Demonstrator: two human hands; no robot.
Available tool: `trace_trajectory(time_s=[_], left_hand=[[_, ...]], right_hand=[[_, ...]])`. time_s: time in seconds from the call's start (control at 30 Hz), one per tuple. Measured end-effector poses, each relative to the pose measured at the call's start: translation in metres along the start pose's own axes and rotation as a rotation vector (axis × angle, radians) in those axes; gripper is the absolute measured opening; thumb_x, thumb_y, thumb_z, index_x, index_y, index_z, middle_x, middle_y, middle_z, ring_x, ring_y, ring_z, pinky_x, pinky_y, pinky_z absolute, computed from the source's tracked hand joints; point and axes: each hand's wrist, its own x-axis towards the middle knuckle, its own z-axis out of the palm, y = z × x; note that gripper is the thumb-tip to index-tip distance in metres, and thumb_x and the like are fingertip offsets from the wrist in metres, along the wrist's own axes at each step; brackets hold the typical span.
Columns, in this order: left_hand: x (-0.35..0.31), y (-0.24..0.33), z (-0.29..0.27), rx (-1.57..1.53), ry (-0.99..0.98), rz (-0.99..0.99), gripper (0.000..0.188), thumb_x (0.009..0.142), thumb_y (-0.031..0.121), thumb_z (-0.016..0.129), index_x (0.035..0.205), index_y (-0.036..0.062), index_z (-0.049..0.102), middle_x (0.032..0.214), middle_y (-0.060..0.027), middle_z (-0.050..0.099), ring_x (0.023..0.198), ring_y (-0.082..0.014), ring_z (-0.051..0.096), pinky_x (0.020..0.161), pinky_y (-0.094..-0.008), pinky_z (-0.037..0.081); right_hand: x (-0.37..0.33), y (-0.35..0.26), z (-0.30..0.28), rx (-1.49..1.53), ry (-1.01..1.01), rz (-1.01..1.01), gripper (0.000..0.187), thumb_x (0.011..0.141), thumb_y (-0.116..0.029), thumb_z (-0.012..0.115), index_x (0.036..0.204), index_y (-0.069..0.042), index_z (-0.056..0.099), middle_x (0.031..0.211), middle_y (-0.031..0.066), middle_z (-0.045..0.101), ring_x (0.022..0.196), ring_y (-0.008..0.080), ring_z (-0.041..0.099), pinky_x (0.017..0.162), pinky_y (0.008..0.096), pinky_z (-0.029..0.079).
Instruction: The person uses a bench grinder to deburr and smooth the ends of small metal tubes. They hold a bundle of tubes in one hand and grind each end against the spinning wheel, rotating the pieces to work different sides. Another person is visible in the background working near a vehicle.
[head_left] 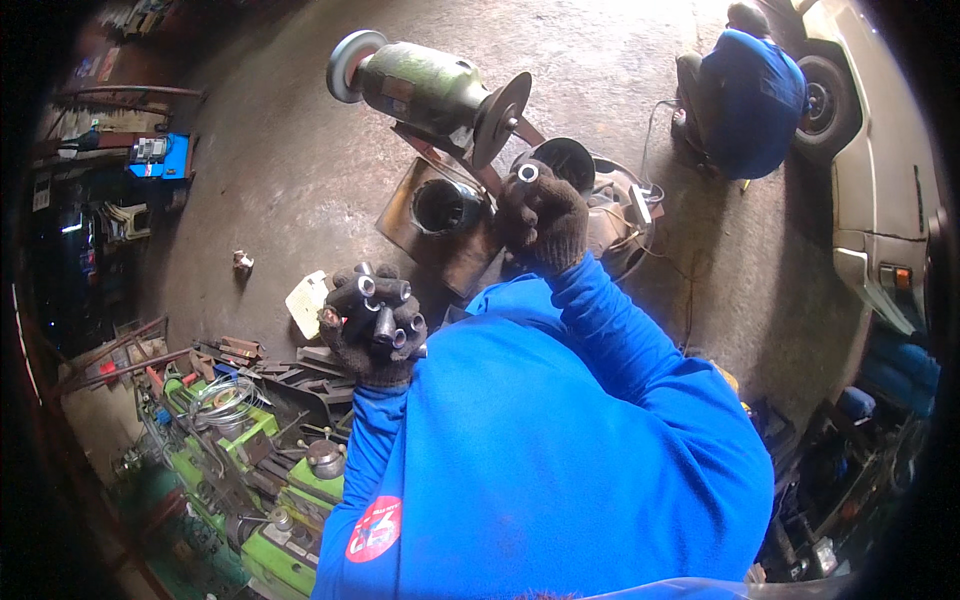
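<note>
Tubes [385, 325], short and of dark metal, are gathered in the left hand [350, 342], which is covered by a dark knitted glove. The grip there is cupped and filled by the bundle; the fingers are curled about its sides, presumably so that loose pieces lying at differing angles are kept from spilling. An exact count cannot be made, since several pieces are overlapped by others.

A single tube [528, 173] is held in the right hand [548, 218], likewise gloved. This grip is narrow and closed around the piece; the end is left exposed and turned upward, so that the bore is visible. The gloves are judged to be worn against rough edges.

Ahead of the hands, a green grinder [425, 85] is mounted on a rusty stand [487, 178], by which it is apparently kept clear of the floor [270, 170]. A pale wheel [350, 65] is fitted at its left end and a thin disc [503, 118] at its right. The right hand is seen near the disc; contact is not observed. Beneath the grinder, a brown metal box [400, 208] with a round opening is placed.

A co-worker [755, 100] in blue is seen crouched beside a pale vehicle [880, 160].
</note>
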Motion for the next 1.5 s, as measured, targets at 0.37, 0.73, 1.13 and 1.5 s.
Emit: trace_trajectory(time_s=[0.37, 0.73, 1.13, 1.5], left_hand=[[-0.001, -0.001, 0.000, -0.052, 0.031, -0.003, 0.051, 0.102, 0.055, 0.065, 0.142, 0.0239, 0.061, 0.133, -0.0088, 0.065, 0.098, -0.0273, 0.063, 0.059, -0.0368, 0.054], [-0.004, 0.004, -0.001, -0.019, -0.015, 0.026, 0.057, 0.104, 0.052, 0.064, 0.148, 0.0166, 0.058, 0.139, -0.0128, 0.062, 0.101, -0.0293, 0.063, 0.062, -0.0373, 0.056], [-0.012, 0.008, -0.006, 0.071, 0.085, 0.022, 0.063, 0.098, 0.045, 0.071, 0.151, 0.0173, 0.052, 0.134, -0.0079, 0.066, 0.087, -0.0235, 0.068, 0.062, -0.0355, 0.057], [-0.013, 0.011, -0.011, 0.132, 0.067, -0.014, 0.067, 0.096, 0.047, 0.071, 0.150, 0.0133, 0.051, 0.132, -0.0070, 0.069, 0.092, -0.0253, 0.064, 0.062, -0.0350, 0.057]], right_hand=[[-0.010, 0.008, 0.000, -0.152, 0.087, 0.002, 0.017, 0.092, 0.012, 0.060, 0.100, -0.004, 0.063, 0.085, -0.0008, 0.055, 0.073, 0.0068, 0.053, 0.061, 0.0230, 0.044], [0.012, 0.037, -0.041, -0.214, 0.363, 0.076, 0.042, 0.103, -0.002, 0.058, 0.144, -0.002, 0.064, 0.121, 0.0086, 0.070, 0.095, 0.0117, 0.066, 0.077, 0.0213, 0.056], [0.049, 0.048, -0.074, -0.304, 0.586, 0.213, 0.037, 0.099, -0.008, 0.068, 0.135, -0.002, 0.071, 0.108, 0.0089, 0.077, 0.083, 0.0138, 0.069, 0.073, 0.0270, 0.058], [0.057, 0.055, -0.097, -0.554, 0.553, 0.185, 0.041, 0.092, -0.003, 0.072, 0.133, -0.001, 0.072, 0.106, 0.0127, 0.081, 0.073, 0.0142, 0.071, 0.064, 0.0287, 0.056]])
